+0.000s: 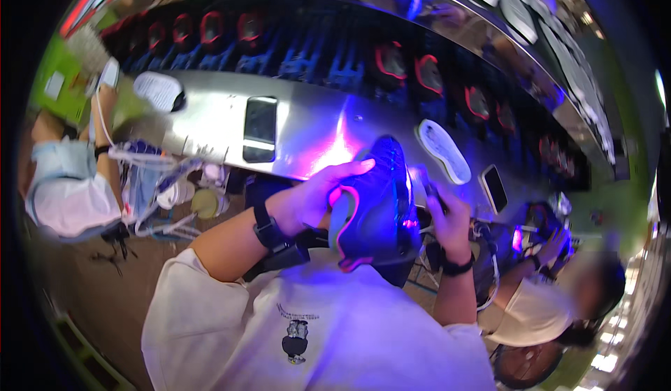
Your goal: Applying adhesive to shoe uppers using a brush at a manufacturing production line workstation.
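One dark shoe [375,209] gripped in left hand [318,194]; right hand [453,222] beside it, clutching dark-handled tool [435,196]

this looks like a shoe factory, at a production line. dark shoes with red-rimmed openings [212,29] stand in a long row on blue supports [300,64] behind a metal worktop [211,115]. a pale sole [445,152] lies toward the worktop's right, another sole [159,91] toward its left, and more white soles [518,13] line a strip at the upper right. a dark shoe [372,216] is held at the near edge, with a person on the left [73,188] and another on the right [535,308] along the bench.
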A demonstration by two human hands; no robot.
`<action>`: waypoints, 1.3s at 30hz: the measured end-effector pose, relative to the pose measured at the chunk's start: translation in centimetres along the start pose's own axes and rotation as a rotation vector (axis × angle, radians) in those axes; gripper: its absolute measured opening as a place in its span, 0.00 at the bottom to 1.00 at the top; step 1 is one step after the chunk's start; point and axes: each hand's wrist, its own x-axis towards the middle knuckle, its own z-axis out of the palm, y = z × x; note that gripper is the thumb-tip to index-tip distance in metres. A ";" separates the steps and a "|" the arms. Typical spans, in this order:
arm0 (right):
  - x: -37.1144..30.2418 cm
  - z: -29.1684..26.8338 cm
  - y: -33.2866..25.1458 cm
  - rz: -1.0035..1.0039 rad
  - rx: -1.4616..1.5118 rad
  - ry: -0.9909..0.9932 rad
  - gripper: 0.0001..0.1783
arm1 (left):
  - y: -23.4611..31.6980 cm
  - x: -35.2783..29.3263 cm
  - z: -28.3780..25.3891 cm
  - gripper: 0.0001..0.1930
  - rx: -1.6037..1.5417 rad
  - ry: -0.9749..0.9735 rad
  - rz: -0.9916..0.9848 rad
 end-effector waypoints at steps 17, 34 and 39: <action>-0.2 -1.5 7.7 0.390 0.423 0.045 0.17 | 34.5 5.5 1.7 0.31 1.672 1.472 -0.134; -1.4 -3.6 8.7 0.520 0.292 0.217 0.17 | 32.6 27.2 -7.1 0.23 2.061 1.722 0.663; -0.4 -3.0 6.2 0.452 0.304 0.216 0.18 | 31.3 25.6 -3.5 0.21 2.042 1.657 0.227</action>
